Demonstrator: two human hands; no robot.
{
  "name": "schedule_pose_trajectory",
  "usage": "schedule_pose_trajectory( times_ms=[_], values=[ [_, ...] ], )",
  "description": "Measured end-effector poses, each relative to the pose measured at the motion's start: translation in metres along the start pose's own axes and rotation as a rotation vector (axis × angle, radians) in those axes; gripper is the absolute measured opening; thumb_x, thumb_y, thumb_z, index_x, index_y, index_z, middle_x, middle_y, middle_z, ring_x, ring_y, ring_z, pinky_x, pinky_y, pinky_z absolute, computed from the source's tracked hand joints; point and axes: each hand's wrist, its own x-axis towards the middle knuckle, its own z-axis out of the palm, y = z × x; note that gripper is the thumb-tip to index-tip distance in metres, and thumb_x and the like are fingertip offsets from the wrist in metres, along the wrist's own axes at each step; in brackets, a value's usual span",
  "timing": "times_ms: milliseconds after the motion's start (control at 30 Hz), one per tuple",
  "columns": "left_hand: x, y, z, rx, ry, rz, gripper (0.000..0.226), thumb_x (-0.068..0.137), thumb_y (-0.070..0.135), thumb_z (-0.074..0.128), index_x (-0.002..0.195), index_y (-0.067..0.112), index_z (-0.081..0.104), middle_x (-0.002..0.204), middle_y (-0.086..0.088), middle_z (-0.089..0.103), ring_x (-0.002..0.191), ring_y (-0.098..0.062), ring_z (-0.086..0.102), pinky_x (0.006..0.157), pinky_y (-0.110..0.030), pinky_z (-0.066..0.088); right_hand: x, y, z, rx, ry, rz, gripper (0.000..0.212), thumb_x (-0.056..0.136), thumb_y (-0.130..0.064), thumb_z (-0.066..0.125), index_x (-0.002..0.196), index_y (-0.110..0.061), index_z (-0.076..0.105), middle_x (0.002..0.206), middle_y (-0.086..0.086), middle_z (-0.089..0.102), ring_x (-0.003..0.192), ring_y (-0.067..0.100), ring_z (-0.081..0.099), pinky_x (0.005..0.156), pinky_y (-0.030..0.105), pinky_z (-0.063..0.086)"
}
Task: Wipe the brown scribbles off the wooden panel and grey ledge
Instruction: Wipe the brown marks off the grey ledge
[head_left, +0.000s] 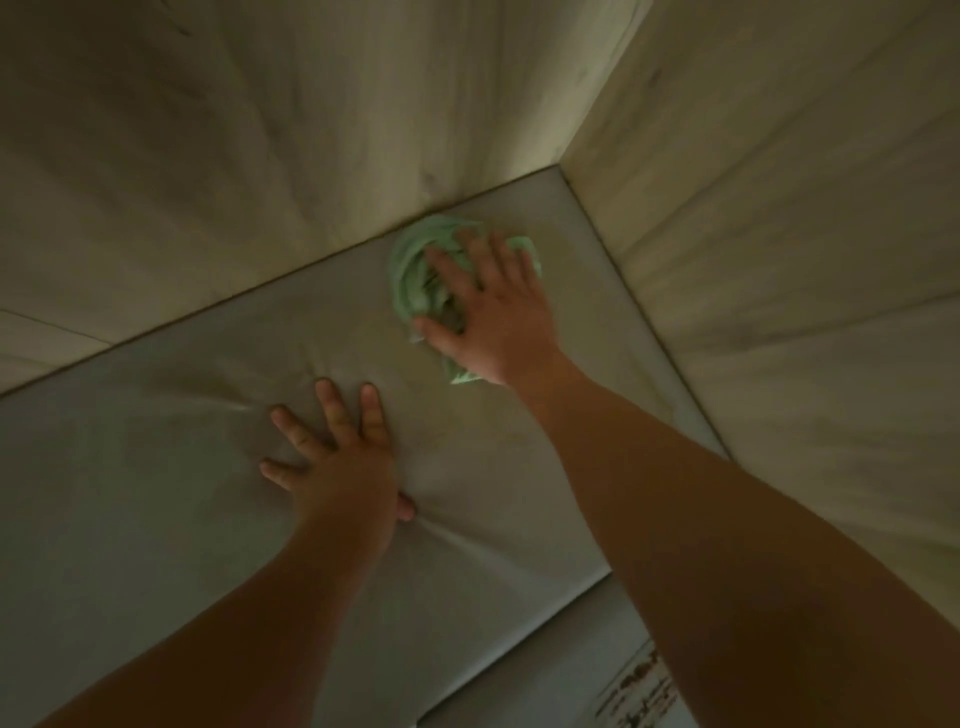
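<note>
Pressing a crumpled green cloth (410, 275) onto the grey ledge (156, 467), the right hand (498, 322) is lying on top with fingers spread, close to the corner just below the wooden panel (208, 130). The left hand (343, 467) is bracing flat on the ledge, fingers spread, denting the padding. Scribbles too dim to make out.

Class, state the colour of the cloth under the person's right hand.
The cloth is pale mint green; the head view shows it best.
</note>
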Motion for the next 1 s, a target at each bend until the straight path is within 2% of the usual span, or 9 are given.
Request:
schedule_pose_trajectory(
  times_ms=[100, 200, 433, 533, 633, 700, 733, 800, 1000],
  values=[
    [0.002, 0.004, -0.007, 0.006, -0.006, 0.003, 0.14, 0.08, 0.06, 0.077, 0.154, 0.021, -0.034, 0.16, -0.023, -0.038, 0.144, -0.066, -0.022, 0.11, -0.081, 0.02, 0.002, 0.024, -0.006, 0.035, -0.003, 0.285, 0.089, 0.088, -0.088, 0.028, 0.163, -0.045, 0.01, 0.174, 0.001, 0.001, 0.16, 0.03, -0.003, 0.128, 0.053, -0.002],
    [0.002, 0.001, -0.009, 0.011, 0.007, 0.001, 0.14, 0.079, 0.061, 0.078, 0.156, 0.021, -0.032, 0.162, -0.022, -0.036, 0.144, -0.066, -0.02, 0.11, -0.082, 0.02, -0.012, -0.003, 0.005, 0.072, 0.018, 0.39, 0.092, 0.087, -0.089, 0.025, 0.164, -0.042, 0.006, 0.174, 0.003, -0.004, 0.159, 0.032, -0.008, 0.127, 0.056, -0.004],
    [-0.004, -0.012, -0.008, -0.022, 0.072, 0.087, 0.141, 0.074, 0.066, 0.08, 0.159, 0.027, -0.027, 0.166, -0.015, -0.032, 0.148, -0.061, -0.016, 0.111, -0.08, 0.022, -0.092, -0.029, 0.025, 0.052, 0.035, 0.178, 0.09, 0.087, -0.086, 0.035, 0.164, -0.044, 0.014, 0.174, 0.002, 0.006, 0.16, 0.033, -0.001, 0.128, 0.056, 0.0],
    [-0.013, -0.024, -0.011, -0.043, 0.08, 0.162, 0.139, 0.073, 0.07, 0.079, 0.16, 0.03, -0.022, 0.168, -0.011, -0.028, 0.151, -0.057, -0.011, 0.113, -0.075, 0.023, -0.142, -0.011, 0.037, 0.064, 0.057, 0.357, 0.089, 0.087, -0.086, 0.04, 0.162, -0.044, 0.02, 0.174, 0.003, 0.01, 0.159, 0.033, 0.007, 0.128, 0.054, 0.005],
    [-0.03, -0.044, -0.015, -0.031, 0.111, 0.265, 0.113, 0.086, 0.067, 0.067, 0.165, 0.022, 0.0, 0.171, -0.013, -0.01, 0.154, -0.052, -0.001, 0.119, -0.066, 0.022, -0.166, -0.022, 0.041, 0.129, -0.001, 0.695, 0.092, 0.089, -0.087, 0.032, 0.165, -0.038, 0.011, 0.174, 0.007, 0.001, 0.159, 0.035, -0.002, 0.127, 0.057, 0.002],
    [-0.046, -0.071, -0.012, -0.104, 0.213, 0.391, 0.077, 0.094, 0.052, 0.053, 0.154, 0.006, 0.037, 0.16, -0.022, 0.03, 0.147, -0.046, 0.029, 0.116, -0.054, 0.033, -0.162, -0.052, 0.038, 0.148, -0.037, 0.788, 0.097, 0.089, -0.087, 0.025, 0.166, -0.032, 0.005, 0.173, 0.01, -0.006, 0.159, 0.037, -0.009, 0.126, 0.059, -0.002],
    [-0.053, -0.089, -0.008, -0.161, 0.295, 0.434, 0.063, 0.091, 0.043, 0.047, 0.138, 0.002, 0.055, 0.141, -0.024, 0.049, 0.132, -0.044, 0.047, 0.108, -0.05, 0.043, -0.155, -0.071, 0.035, 0.163, -0.048, 0.791, 0.098, 0.089, -0.087, 0.024, 0.166, -0.03, 0.004, 0.173, 0.011, -0.009, 0.158, 0.038, -0.012, 0.126, 0.059, -0.005],
    [-0.065, -0.123, 0.002, -0.247, 0.447, 0.46, 0.049, 0.079, 0.034, 0.039, 0.109, 0.005, 0.064, 0.11, -0.02, 0.059, 0.103, -0.041, 0.057, 0.088, -0.048, 0.054, -0.138, -0.112, 0.032, 0.169, -0.061, 0.718, 0.098, 0.089, -0.087, 0.023, 0.166, -0.03, 0.002, 0.173, 0.01, -0.012, 0.157, 0.038, -0.016, 0.125, 0.058, -0.011],
    [-0.093, -0.241, 0.031, -0.227, 0.602, 0.247, 0.041, 0.074, 0.026, 0.039, 0.098, 0.004, 0.063, 0.096, -0.019, 0.058, 0.092, -0.038, 0.05, 0.076, -0.048, 0.051, -0.099, -0.253, 0.037, 0.151, -0.022, 0.241, 0.076, 0.097, -0.077, 0.022, 0.164, -0.042, 0.008, 0.174, 0.002, -0.004, 0.158, 0.034, -0.015, 0.125, 0.055, -0.013]
  ],
)
